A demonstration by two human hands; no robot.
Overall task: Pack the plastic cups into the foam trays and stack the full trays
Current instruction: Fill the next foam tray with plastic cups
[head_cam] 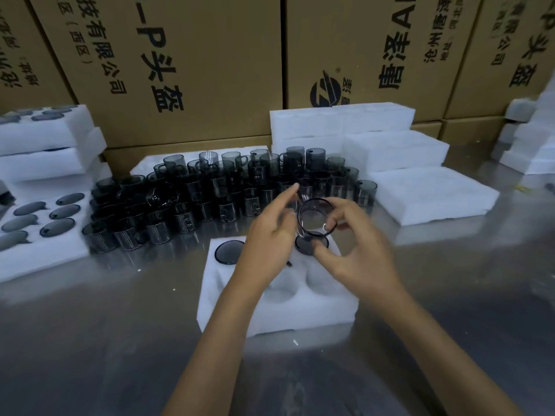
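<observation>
Steel table [90,340] – foam tray [279,304] | right grip [357,250] holds cup [315,219] | left [267,247] open | cartons [180,70] behind

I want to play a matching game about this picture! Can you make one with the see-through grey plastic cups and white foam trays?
Things:
1. smoky grey plastic cup in the right hand
2. white foam tray nearest the person
3. white foam tray on the far left
4. crowd of loose grey cups

States:
A. every visible hole filled
B. held above a tray
C. standing on the metal table
D. mostly empty holes

Pairs: 1-B, 2-D, 3-A, 4-C
</observation>
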